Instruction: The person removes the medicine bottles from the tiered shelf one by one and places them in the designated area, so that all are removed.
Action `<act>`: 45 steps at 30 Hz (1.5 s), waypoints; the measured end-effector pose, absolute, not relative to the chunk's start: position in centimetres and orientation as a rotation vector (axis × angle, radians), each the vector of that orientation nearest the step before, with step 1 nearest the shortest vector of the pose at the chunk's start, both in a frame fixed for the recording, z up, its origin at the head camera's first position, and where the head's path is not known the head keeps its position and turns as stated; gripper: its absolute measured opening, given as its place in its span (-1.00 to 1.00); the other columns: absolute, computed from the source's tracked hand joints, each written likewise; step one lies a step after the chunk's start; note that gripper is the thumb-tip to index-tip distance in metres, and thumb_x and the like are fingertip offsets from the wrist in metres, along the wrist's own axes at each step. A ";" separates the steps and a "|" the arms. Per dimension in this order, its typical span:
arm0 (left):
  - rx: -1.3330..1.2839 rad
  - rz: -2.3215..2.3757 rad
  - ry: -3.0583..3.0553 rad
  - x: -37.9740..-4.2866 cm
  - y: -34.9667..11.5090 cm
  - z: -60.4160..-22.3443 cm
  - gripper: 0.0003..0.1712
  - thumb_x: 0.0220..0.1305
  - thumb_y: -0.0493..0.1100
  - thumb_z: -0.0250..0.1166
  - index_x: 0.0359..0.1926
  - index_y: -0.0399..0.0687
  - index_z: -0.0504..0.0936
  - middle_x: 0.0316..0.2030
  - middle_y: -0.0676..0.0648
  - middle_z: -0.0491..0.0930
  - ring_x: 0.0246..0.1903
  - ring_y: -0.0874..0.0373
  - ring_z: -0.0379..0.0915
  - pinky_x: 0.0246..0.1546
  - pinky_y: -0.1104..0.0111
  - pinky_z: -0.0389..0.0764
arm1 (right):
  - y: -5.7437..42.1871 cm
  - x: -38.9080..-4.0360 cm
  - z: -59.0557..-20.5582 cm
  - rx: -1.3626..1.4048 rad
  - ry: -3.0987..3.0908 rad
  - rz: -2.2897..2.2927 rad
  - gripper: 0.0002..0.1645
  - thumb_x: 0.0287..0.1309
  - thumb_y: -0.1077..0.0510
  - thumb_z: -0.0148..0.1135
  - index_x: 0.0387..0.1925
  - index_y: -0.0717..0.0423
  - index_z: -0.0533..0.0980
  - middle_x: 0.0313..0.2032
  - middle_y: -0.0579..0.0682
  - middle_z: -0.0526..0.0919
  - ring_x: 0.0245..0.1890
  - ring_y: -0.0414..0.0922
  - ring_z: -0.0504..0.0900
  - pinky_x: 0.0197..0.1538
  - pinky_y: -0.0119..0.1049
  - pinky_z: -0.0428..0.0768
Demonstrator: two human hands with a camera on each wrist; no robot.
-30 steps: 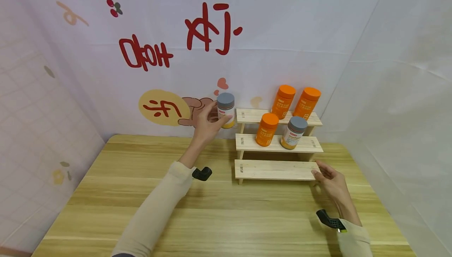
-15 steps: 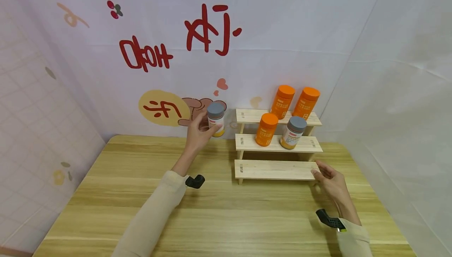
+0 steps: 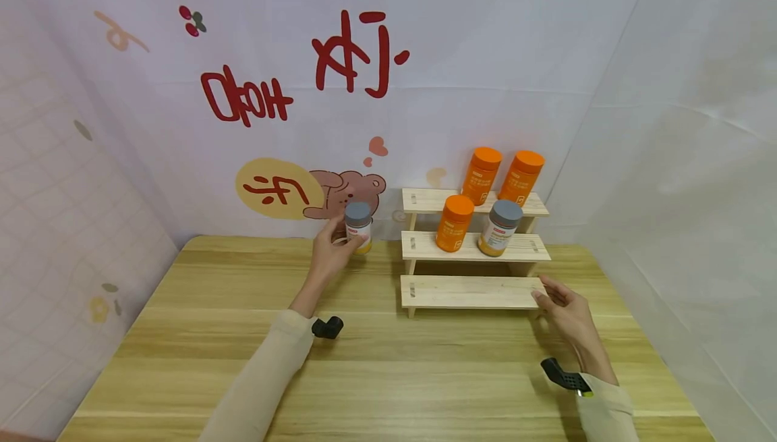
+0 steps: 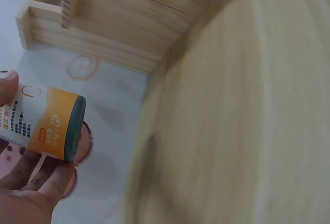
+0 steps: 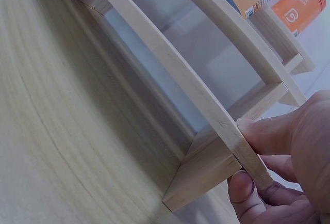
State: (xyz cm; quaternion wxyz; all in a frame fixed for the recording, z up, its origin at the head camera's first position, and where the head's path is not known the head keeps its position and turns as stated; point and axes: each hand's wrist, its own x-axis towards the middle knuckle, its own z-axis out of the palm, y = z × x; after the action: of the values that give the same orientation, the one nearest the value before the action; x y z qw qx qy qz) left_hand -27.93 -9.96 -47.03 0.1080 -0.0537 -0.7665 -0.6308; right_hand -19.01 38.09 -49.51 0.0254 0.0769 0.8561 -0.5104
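Observation:
My left hand (image 3: 330,253) grips a grey-lidded supplement bottle (image 3: 358,228) with a white and yellow label, left of the wooden tiered shelf. In the left wrist view the bottle (image 4: 46,121) shows its dark base above the table, thumb on one side and fingers on the other. My right hand (image 3: 564,310) pinches the right end of the lowest tier of the shelf (image 3: 473,292). The right wrist view shows the thumb (image 5: 273,131) on top of that board and fingers beneath it.
On the shelf's middle tier stand an orange bottle (image 3: 454,224) and another grey-lidded bottle (image 3: 500,228). Two more orange bottles, one left (image 3: 482,177) and one right (image 3: 521,178), stand on the top tier. A printed cloth (image 3: 485,44) hangs behind the wooden table (image 3: 388,374).
My left hand has carried the grey-lidded bottle left and down, from beside the top tier to lower near the table's back edge. My right hand has stayed on the shelf.

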 end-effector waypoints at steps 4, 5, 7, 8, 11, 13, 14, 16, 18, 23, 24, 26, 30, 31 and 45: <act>-0.125 -1.872 -2.256 -27.8 -10.2 -48.1 -0.31 0.27 -0.13 0.49 0.39 0.03 0.48 0.16 -0.22 0.59 0.16 -0.11 0.56 0.25 0.02 0.60 | 38.1 -19.0 -49.6 0.235 2.634 -1.604 -0.08 0.43 -0.20 0.19 0.59 0.15 0.13 0.56 0.35 0.10 0.56 0.30 0.11 -0.07 -0.84 0.44; -0.113 -1.880 -2.256 -27.7 -10.3 -48.4 -0.31 0.27 -0.14 0.48 0.39 0.02 0.48 0.16 -0.23 0.59 0.17 -0.12 0.56 0.27 0.02 0.59 | 38.0 -19.0 -49.6 0.234 2.628 -1.610 -0.08 0.43 -0.19 0.19 0.59 0.16 0.13 0.56 0.35 0.10 0.55 0.31 0.11 -0.07 -0.83 0.45; -0.089 -1.889 -2.261 -27.5 -10.4 -48.9 -0.30 0.27 -0.15 0.48 0.40 0.00 0.47 0.17 -0.23 0.59 0.19 -0.13 0.56 0.29 0.01 0.58 | 38.0 -18.9 -49.6 0.233 2.621 -1.614 -0.07 0.43 -0.18 0.20 0.59 0.17 0.12 0.56 0.36 0.10 0.55 0.31 0.12 -0.07 -0.83 0.46; -0.080 -1.896 -2.264 -27.4 -10.5 -49.1 -0.31 0.27 -0.16 0.48 0.40 0.00 0.47 0.17 -0.24 0.59 0.19 -0.13 0.57 0.29 0.01 0.57 | 37.9 -18.9 -49.6 0.234 2.620 -1.613 -0.07 0.43 -0.18 0.20 0.59 0.18 0.12 0.55 0.36 0.11 0.55 0.31 0.13 -0.07 -0.82 0.46; -0.060 -1.908 -2.274 -27.2 -10.6 -49.7 -0.32 0.27 -0.17 0.48 0.38 -0.01 0.48 0.17 -0.24 0.59 0.21 -0.13 0.57 0.30 0.03 0.57 | 38.0 -18.9 -49.7 0.239 2.632 -1.595 -0.08 0.43 -0.19 0.19 0.58 0.17 0.13 0.55 0.35 0.12 0.55 0.31 0.13 -0.07 -0.84 0.43; -0.051 -1.909 -2.276 -27.2 -10.7 -49.9 -0.34 0.28 -0.17 0.47 0.37 -0.01 0.48 0.17 -0.24 0.59 0.21 -0.13 0.57 0.31 0.04 0.56 | 38.0 -19.0 -49.7 0.237 2.638 -1.589 -0.08 0.43 -0.19 0.19 0.59 0.16 0.13 0.55 0.34 0.12 0.55 0.30 0.13 -0.07 -0.85 0.42; -0.048 -1.910 -2.275 -27.2 -10.7 -49.9 -0.33 0.28 -0.18 0.47 0.38 -0.01 0.48 0.18 -0.24 0.59 0.22 -0.13 0.57 0.32 0.05 0.56 | 38.1 -19.0 -49.7 0.232 2.639 -1.587 -0.08 0.43 -0.19 0.19 0.59 0.15 0.12 0.56 0.34 0.12 0.56 0.29 0.12 -0.07 -0.85 0.42; -0.039 -1.902 -2.284 -27.1 -10.8 -50.1 -0.32 0.29 -0.20 0.46 0.40 -0.01 0.46 0.20 -0.24 0.58 0.25 -0.13 0.55 0.34 0.05 0.54 | 38.1 -19.1 -49.7 0.222 2.632 -1.595 -0.07 0.43 -0.19 0.19 0.59 0.15 0.11 0.56 0.33 0.10 0.56 0.30 0.10 -0.07 -0.84 0.43; -0.034 -1.891 -2.301 -27.1 -10.9 -50.3 -0.28 0.28 -0.21 0.46 0.42 -0.02 0.43 0.23 -0.26 0.56 0.28 -0.14 0.52 0.36 0.04 0.52 | 38.2 -19.1 -49.6 0.208 2.625 -1.600 -0.07 0.43 -0.18 0.19 0.60 0.15 0.10 0.56 0.33 0.09 0.57 0.29 0.09 -0.06 -0.84 0.44; -0.013 -1.853 -2.366 -27.0 -11.1 -50.6 -0.26 0.29 -0.19 0.46 0.45 -0.02 0.40 0.27 -0.26 0.53 0.33 -0.15 0.48 0.39 0.03 0.49 | 38.2 -19.1 -49.6 0.201 2.613 -1.611 -0.08 0.44 -0.18 0.19 0.60 0.14 0.10 0.56 0.34 0.08 0.56 0.30 0.11 -0.06 -0.82 0.46; -0.011 -1.847 -2.377 -27.0 -11.1 -50.6 -0.26 0.30 -0.18 0.46 0.44 -0.01 0.39 0.27 -0.25 0.53 0.33 -0.15 0.48 0.39 0.03 0.49 | 38.3 -19.1 -49.6 0.203 2.614 -1.609 -0.08 0.44 -0.17 0.19 0.60 0.14 0.10 0.56 0.35 0.08 0.56 0.30 0.11 -0.06 -0.82 0.46; -0.019 -1.838 -2.396 -27.0 -11.2 -50.7 -0.27 0.31 -0.18 0.44 0.45 -0.01 0.38 0.27 -0.26 0.53 0.33 -0.16 0.47 0.39 0.02 0.49 | 38.3 -19.1 -49.6 0.207 2.616 -1.611 -0.08 0.44 -0.17 0.19 0.60 0.14 0.10 0.56 0.35 0.09 0.55 0.30 0.13 -0.06 -0.81 0.47; -0.038 -1.824 -2.434 -27.1 -11.3 -50.7 -0.26 0.32 -0.18 0.43 0.46 -0.02 0.35 0.28 -0.27 0.52 0.32 -0.17 0.47 0.37 0.00 0.49 | 38.2 -19.0 -49.6 0.213 2.617 -1.610 -0.08 0.44 -0.18 0.18 0.60 0.14 0.10 0.56 0.35 0.11 0.55 0.29 0.13 -0.06 -0.82 0.45; -0.044 -1.823 -2.443 -27.1 -11.4 -50.7 -0.25 0.33 -0.18 0.43 0.46 -0.04 0.34 0.28 -0.28 0.52 0.32 -0.18 0.47 0.37 -0.01 0.50 | 38.1 -18.9 -49.6 0.213 2.615 -1.615 -0.08 0.44 -0.18 0.19 0.60 0.14 0.11 0.55 0.35 0.12 0.55 0.29 0.14 -0.06 -0.82 0.45; -0.149 -1.841 -2.484 -26.6 -12.3 -47.9 -0.04 0.28 -0.08 0.47 0.57 -0.02 0.17 0.33 -0.29 0.42 0.37 -0.22 0.38 0.38 -0.05 0.47 | 37.8 -18.8 -49.4 0.241 2.608 -1.656 -0.10 0.44 -0.15 0.20 0.58 0.18 0.13 0.54 0.36 0.15 0.53 0.27 0.18 -0.06 -0.79 0.49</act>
State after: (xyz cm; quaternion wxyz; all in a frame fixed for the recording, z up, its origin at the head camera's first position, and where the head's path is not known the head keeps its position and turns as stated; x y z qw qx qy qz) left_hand -26.63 -12.26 -47.88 0.0231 -0.0482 -0.8022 -0.5947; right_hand -18.83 37.85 -49.38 0.0215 0.0778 0.8414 -0.5343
